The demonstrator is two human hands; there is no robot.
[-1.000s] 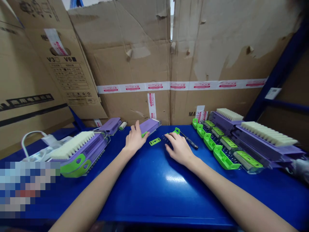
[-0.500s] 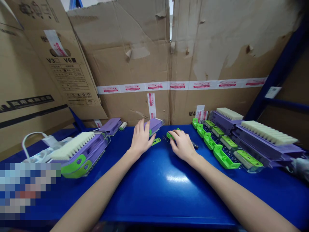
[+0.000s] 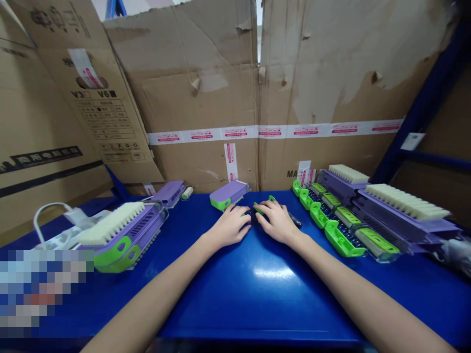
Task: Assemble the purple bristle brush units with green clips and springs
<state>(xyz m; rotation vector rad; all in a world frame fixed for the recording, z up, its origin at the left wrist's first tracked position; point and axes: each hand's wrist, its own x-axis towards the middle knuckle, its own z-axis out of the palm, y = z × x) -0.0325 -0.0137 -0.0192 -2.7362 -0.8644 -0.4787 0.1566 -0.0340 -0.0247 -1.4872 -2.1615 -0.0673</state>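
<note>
Head view: left hand (image 3: 231, 228) has left the purple block (image 3: 228, 194) and moved to centre, now just beside the right hand (image 3: 278, 221), fingertips nearly meeting. The block, which the left hand was on half a second ago, lies free on the blue surface (image 3: 257, 289) at 11 o'clock of the left hand. The green-and-dark part (image 3: 257, 210) sits between the two hands at mid-surface, in about the same place as before. Right hand: fingers clamped on that part, same as earlier. Left hand: fingers curled down at the part's left end, can't tell if it actually grips. The flat green clip that lay bare by the left hand earlier no longer shows. Dark tool (image 3: 295, 221) pokes out at 2 o'clock of the right hand, unmoved. Row of green-ended units (image 3: 338, 223) at 3 o'clock, brush unit (image 3: 117, 230) at 9 o'clock, cardboard boxes (image 3: 206, 98) at 12 o'clock: all unchanged.
</note>
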